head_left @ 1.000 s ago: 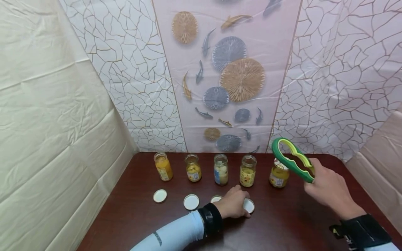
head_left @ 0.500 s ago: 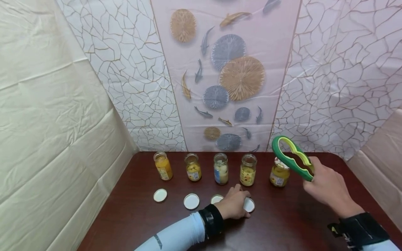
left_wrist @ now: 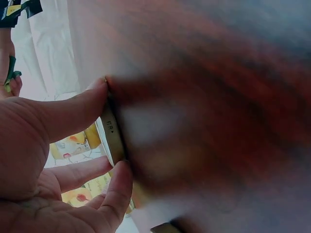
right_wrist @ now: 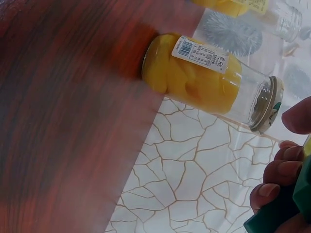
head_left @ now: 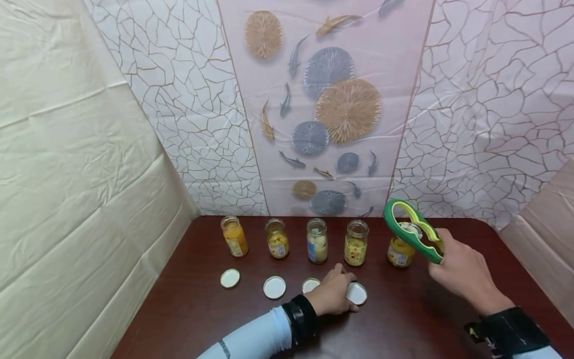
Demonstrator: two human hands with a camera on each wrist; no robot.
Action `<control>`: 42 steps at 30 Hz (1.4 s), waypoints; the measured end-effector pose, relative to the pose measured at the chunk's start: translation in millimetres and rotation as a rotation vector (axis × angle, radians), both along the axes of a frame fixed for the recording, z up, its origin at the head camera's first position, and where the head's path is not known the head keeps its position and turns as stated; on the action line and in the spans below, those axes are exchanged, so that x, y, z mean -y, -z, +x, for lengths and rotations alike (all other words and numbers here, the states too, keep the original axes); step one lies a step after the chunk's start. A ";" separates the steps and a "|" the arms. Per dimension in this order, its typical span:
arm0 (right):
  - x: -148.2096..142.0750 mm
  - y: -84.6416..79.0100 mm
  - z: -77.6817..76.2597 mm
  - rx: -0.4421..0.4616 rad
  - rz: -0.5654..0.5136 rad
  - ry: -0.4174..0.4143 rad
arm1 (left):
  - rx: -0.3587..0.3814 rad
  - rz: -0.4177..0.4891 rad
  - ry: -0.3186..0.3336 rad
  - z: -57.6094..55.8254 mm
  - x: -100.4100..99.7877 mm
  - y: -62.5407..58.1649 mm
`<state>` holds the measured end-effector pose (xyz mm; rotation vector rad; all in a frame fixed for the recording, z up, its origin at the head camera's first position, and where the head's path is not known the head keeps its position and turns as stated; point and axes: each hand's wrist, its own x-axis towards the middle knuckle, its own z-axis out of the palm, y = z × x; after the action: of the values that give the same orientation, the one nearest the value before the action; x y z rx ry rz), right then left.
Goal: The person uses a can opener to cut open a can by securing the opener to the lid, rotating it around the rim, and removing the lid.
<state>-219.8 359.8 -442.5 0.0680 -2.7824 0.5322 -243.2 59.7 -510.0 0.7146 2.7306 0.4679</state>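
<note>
My left hand (head_left: 333, 295) pinches a jar lid (head_left: 357, 293) by its rim at the table; its white inside faces up in the head view. The left wrist view shows thumb and fingertips at the rim of this lid (left_wrist: 114, 133). My right hand (head_left: 464, 271) grips a green jar opener (head_left: 413, 243), raised at the right. Behind the opener stands a jar of yellow fruit (head_left: 400, 255), partly hidden by it. That jar (right_wrist: 204, 87) has its lid (right_wrist: 269, 107) on in the right wrist view; the opener there is apart from the lid, mostly out of frame.
Several lidless glass jars stand in a row along the back of the dark table (head_left: 179, 309), including an orange one (head_left: 235, 239) and a pale one (head_left: 317, 244). In front lie other lids, such as a left one (head_left: 230, 278) and a middle one (head_left: 274, 288). Patterned cloth hangs behind.
My right hand has moved slightly left with the jar opener, whose loop now overlaps the lidded jar's top in the head view. My left hand keeps its place at the lid.
</note>
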 end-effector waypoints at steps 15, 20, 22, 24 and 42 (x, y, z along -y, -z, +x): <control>-3.2 4.4 5.1 -0.055 -0.026 0.036 | 0.022 0.065 0.042 18.1 17.7 -4.4; -6.4 8.7 10.3 -0.017 -0.019 0.041 | 0.062 0.158 0.015 34.9 31.2 -12.1; -7.1 10.1 11.5 -0.006 -0.014 0.043 | 0.070 0.184 0.017 40.2 34.2 -14.5; -8.0 10.7 12.2 0.004 -0.014 0.047 | 0.079 0.196 0.025 44.8 35.3 -16.9; -7.6 11.1 13.0 -0.012 -0.008 0.058 | 0.245 0.451 0.092 16.7 -34.5 -30.5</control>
<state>-206.8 367.5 -453.6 -0.0117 -2.7607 0.5270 -226.5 94.2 -479.4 0.8197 2.3701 1.0914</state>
